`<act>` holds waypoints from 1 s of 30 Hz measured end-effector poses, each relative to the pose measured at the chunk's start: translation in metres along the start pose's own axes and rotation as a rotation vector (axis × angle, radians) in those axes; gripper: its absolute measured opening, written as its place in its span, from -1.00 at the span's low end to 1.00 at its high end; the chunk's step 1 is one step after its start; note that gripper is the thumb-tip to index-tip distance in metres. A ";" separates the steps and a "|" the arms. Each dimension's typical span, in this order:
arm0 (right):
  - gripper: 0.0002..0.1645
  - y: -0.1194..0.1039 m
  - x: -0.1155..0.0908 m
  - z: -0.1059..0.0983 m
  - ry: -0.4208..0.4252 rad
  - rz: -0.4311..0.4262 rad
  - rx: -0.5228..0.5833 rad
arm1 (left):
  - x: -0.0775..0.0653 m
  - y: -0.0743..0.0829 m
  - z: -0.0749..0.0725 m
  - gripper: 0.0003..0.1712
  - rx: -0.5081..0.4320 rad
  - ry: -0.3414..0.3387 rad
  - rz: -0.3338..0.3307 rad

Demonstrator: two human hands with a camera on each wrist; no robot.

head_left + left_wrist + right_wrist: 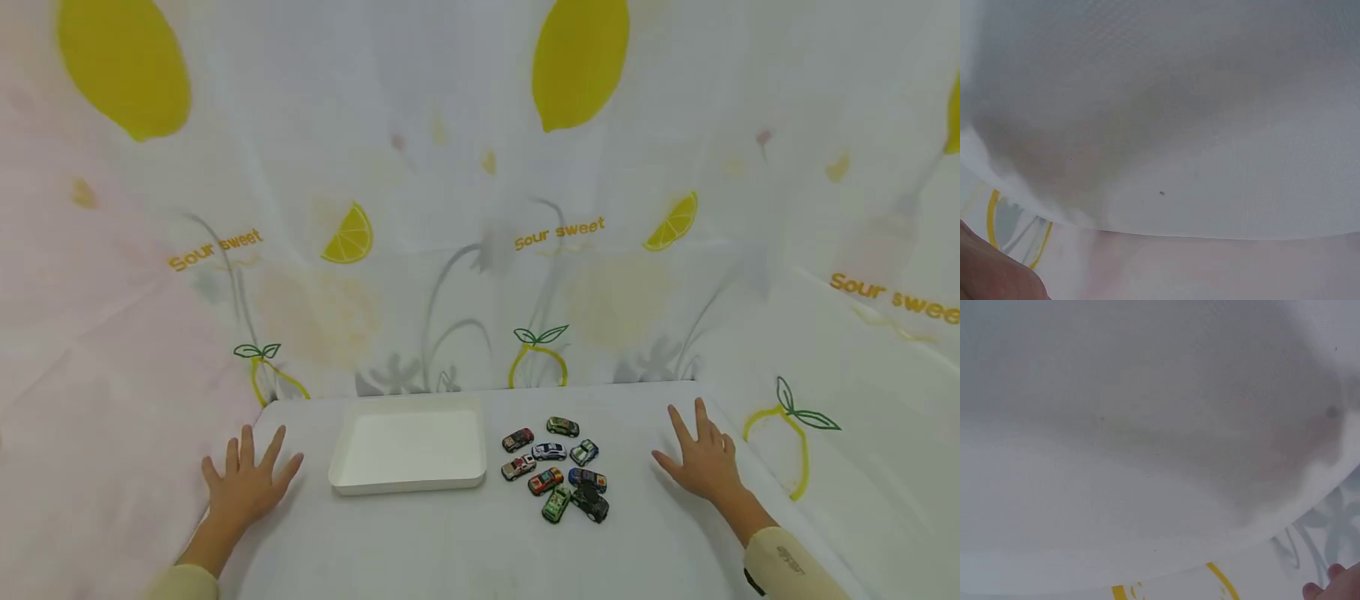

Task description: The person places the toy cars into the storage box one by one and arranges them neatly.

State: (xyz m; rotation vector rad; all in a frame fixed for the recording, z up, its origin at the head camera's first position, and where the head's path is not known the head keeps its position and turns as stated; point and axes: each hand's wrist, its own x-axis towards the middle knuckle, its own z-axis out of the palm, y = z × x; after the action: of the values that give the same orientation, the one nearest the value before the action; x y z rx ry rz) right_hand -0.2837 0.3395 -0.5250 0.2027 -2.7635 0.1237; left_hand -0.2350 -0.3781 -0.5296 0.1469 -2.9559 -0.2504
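Note:
My left hand [246, 490], fingers spread and holding nothing, is at the left side of the white table, left of a white rectangular tray [408, 486]. At the right side my right hand [707, 463] has its fingers spread too, with nothing in it. Between the tray and the right hand lies a loose group of several small toy cars, among them a white one [549, 452], a red one [546, 481], a light green one [557, 505] and a black one [591, 502]. Each wrist view shows mostly white tabletop, with part of the left hand [997, 275] and right fingertips [1335, 584] at a corner.
A white cloth printed with lemons [581, 67] and lettering hangs behind the table [450, 550] and along both sides. The tray stands near the table's back edge, left of the cars.

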 end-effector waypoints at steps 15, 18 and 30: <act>0.07 -0.003 -0.010 0.005 -0.026 -0.078 -0.056 | 0.002 0.008 0.016 -0.13 -0.027 0.057 0.010; 0.09 -0.007 -0.007 0.003 -0.023 -0.075 -0.058 | 0.004 0.010 0.017 -0.12 -0.028 0.042 0.010; 0.04 -0.022 0.012 0.020 -0.089 -0.029 -0.009 | 0.019 0.008 0.008 -0.11 -0.059 0.053 0.015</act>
State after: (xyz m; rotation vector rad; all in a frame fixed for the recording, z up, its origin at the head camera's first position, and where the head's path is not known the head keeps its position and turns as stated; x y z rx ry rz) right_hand -0.2984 0.3140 -0.5382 0.2518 -2.8482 0.0970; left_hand -0.2554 -0.3716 -0.5328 0.1225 -2.8921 -0.3254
